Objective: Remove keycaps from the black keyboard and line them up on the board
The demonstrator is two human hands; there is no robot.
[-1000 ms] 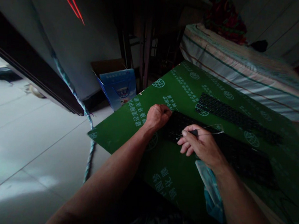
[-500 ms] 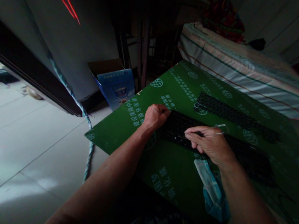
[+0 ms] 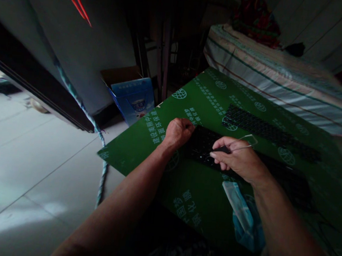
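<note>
A black keyboard [image 3: 287, 179] lies on a green printed board, and my hands cover parts of it. My left hand [image 3: 179, 131] is closed at the keyboard's left end, its fingertips hidden against the edge. In my right hand [image 3: 237, 158] is a wire keycap puller [image 3: 249, 140], pinched between thumb and fingers over the keyboard's left half. One wire loop sticks out behind the hand; the tip near the keys is too dark to make out. Behind the keyboard lies a long patch of black keycaps [image 3: 270, 133] in rows.
The green board [image 3: 140, 141] has white lettering. A pale blue plastic wrapper [image 3: 245, 219] lies near my right forearm. Beyond the board stand a blue box [image 3: 134, 100] and a bed [image 3: 268, 72] with a striped cover. A twisted cord [image 3: 84, 108] hangs at the left.
My right hand has shifted slightly left and turned, so the puller's rear wire loop now shows wider and higher. My left hand has stayed in place.
</note>
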